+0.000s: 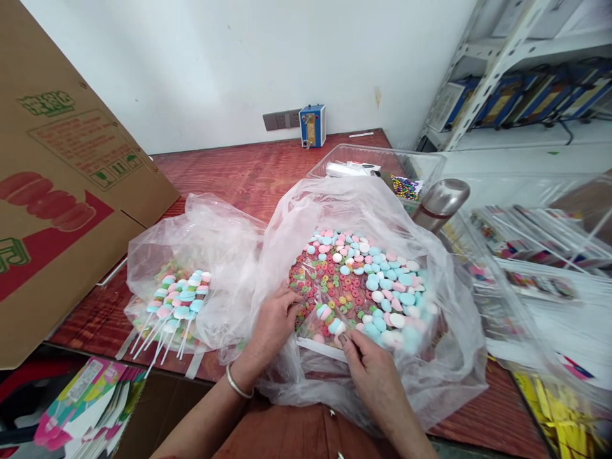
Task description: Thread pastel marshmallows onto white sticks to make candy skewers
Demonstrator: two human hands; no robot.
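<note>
A large clear plastic bag (296,210) lies open before me, holding pink, blue and white round candies (389,287) and small coloured ring candies (335,280). My right hand (370,363) pinches the near end of a candy skewer (329,320), on which pastel rounds and ring candies are threaded. Among the rings at the bag's left side is my left hand (277,319), its fingers curled; what lies between them is hidden. A white strip (322,349) runs along the bag's near side, between the hands. To the left, finished-looking candy skewers (179,296) with white sticks rest on another plastic bag (162,248).
A cardboard box (71,159) stands at the left. Behind the open bag are a clear plastic tray (335,153), a steel flask (440,201) and a blue device (312,126) by the wall. Packaged goods (540,280) fill the right side.
</note>
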